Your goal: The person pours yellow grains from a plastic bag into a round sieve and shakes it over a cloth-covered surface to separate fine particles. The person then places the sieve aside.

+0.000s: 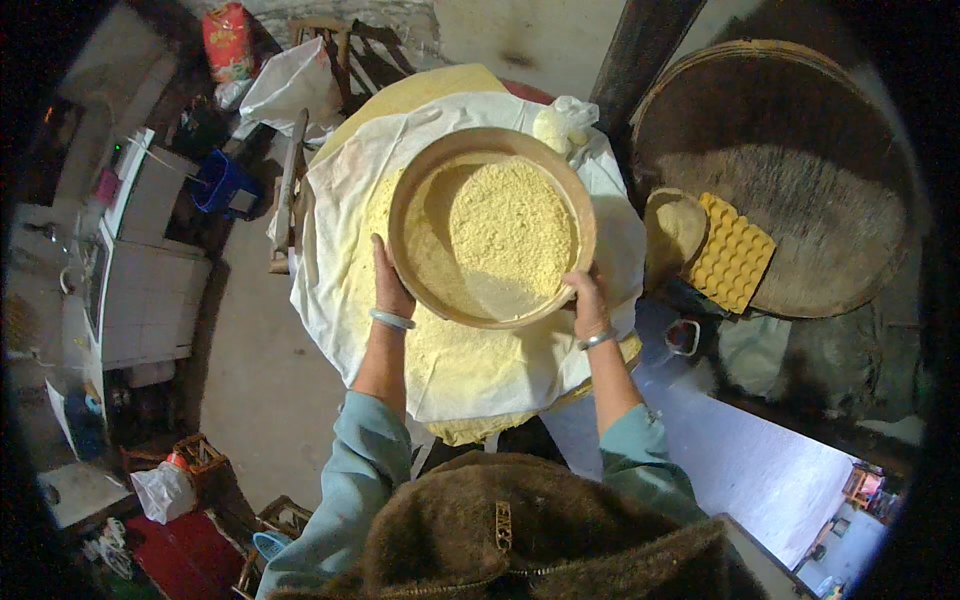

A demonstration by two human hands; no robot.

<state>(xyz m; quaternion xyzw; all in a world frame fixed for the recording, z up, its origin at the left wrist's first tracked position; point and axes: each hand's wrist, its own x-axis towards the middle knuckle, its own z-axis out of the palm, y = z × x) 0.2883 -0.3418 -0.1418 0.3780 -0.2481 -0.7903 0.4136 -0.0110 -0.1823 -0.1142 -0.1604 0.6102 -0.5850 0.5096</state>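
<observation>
Between my two hands is a round sieve (400,279) with a deep rim. Coarse yellow meal (510,217) is heaped over the right part of its mesh. My left hand (391,283) grips the rim at the lower left, the thumb pointing up along its outside. At the lower right, my right hand (589,301) clasps it with the thumb over the edge. Below spreads a white cloth (611,225), dusted with fine yellow flour (465,367) on the left and front. A knotted plastic bag (566,124) with pale yellow contents lies on the cloth behind the sieve.
On the right a large round woven tray (832,247) leans upright, with a yellow egg tray (731,251) before it. A wooden bench (289,195) stands close by the cloth's left edge. Farther left are a blue bucket (223,184) and a white-tiled counter (146,300).
</observation>
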